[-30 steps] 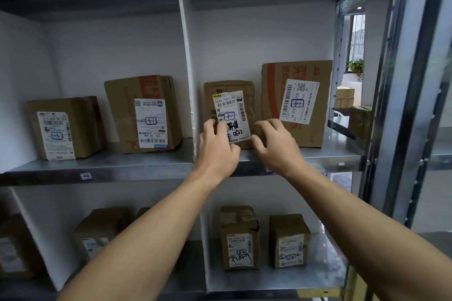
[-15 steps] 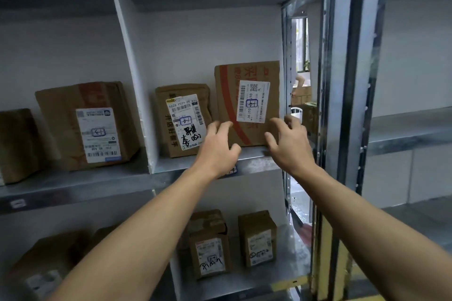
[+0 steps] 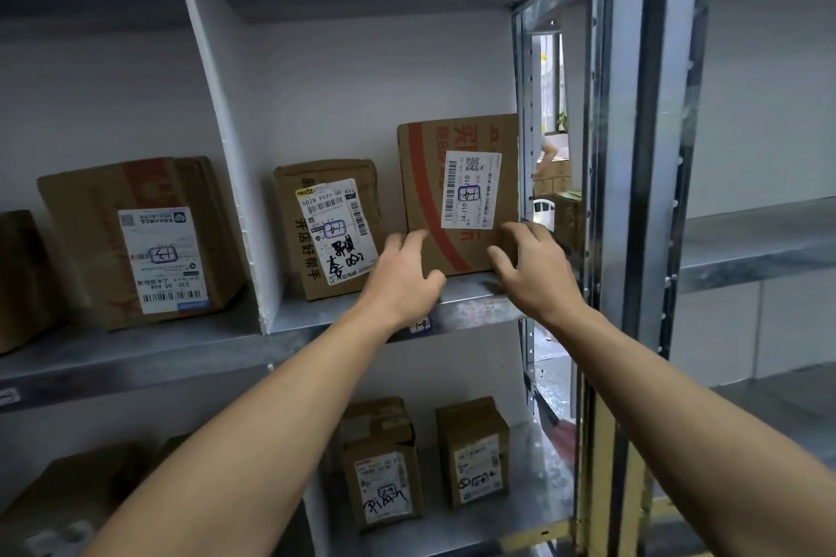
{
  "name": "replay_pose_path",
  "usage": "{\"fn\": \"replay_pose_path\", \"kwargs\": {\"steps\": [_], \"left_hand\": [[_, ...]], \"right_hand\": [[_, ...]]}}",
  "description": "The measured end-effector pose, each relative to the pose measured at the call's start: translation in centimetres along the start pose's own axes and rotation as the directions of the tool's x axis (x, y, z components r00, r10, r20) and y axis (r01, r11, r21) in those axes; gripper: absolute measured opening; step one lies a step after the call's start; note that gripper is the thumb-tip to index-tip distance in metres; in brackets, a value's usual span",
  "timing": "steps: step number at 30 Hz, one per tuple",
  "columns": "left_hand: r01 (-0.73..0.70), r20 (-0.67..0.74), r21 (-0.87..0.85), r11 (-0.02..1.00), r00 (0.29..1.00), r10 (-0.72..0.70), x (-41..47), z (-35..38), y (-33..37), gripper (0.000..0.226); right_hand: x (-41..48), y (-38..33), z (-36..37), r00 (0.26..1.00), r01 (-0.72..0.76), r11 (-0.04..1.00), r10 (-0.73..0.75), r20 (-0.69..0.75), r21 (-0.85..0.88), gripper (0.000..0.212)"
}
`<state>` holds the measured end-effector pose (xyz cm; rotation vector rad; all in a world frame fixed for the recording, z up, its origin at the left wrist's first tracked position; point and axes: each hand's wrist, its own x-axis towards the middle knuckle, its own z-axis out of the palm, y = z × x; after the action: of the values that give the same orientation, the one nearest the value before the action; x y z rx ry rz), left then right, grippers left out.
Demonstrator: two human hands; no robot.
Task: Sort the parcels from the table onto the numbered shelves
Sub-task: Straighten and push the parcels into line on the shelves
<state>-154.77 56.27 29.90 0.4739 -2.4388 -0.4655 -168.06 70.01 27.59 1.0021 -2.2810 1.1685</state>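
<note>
Both splayed, left hand and right hand flank the upright parcel, label facing outward.

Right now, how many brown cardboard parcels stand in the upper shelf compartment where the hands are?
2: the shorter parcel on the left, the taller red-striped parcel on the right. None seems hidden.

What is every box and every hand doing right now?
left hand: open, fingers spread, holding nothing, at the lower left corner of the red-striped parcel
right hand: open, holding nothing, at its lower right corner
red-striped parcel: upright on the upper shelf, label facing out
handwritten-label parcel: upright beside it, not touching it
parcel left of the divider: upright, label facing out
</note>
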Motion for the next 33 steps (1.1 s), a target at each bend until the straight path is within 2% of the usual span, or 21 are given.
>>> {"fn": "replay_pose_path", "kwargs": {"steps": [9, 15, 19, 23, 27, 33], "left_hand": [[-0.028, 0.037, 0.002, 1.000, 0.999, 0.028, 0.5, 1.0, 0.9, 0.063], [-0.048, 0.015, -0.003, 0.999, 0.999, 0.048, -0.2, 0.5, 0.6, 0.062], [-0.086, -0.028, -0.005, 0.996, 0.996, 0.086, -1.2, 0.1, 0.0, 0.058], [-0.126, -0.107, 0.015, 0.992, 0.986, 0.127, -2.7, -0.5, -1.2, 0.051], [-0.229, -0.181, 0.059, 0.972, 0.955, 0.236, -4.9, -1.4, -2.6, 0.043], [-0.313, -0.204, 0.167, 0.935, 0.917, 0.343, -9.9, -3.2, -5.4, 0.037]], "right_hand": [[-0.5, 0.6, -0.7, 0.999, -0.051, 0.999, 0.051, -0.019, -0.005, 0.047], [-0.9, 0.4, -0.5, 0.999, -0.048, 0.999, 0.048, -0.011, -0.005, 0.046], [-1.9, 0.0, -0.4, 0.998, -0.037, 0.999, 0.036, -0.057, -0.015, 0.046], [-3.5, -1.0, 0.3, 0.997, 0.019, 0.998, -0.024, -0.074, -0.067, 0.046], [-5.6, -2.3, 1.0, 0.989, 0.122, 0.981, -0.134, -0.068, -0.149, 0.044], [-9.9, -4.9, 3.2, 0.956, 0.274, 0.940, -0.289, -0.050, -0.203, 0.036]]}}
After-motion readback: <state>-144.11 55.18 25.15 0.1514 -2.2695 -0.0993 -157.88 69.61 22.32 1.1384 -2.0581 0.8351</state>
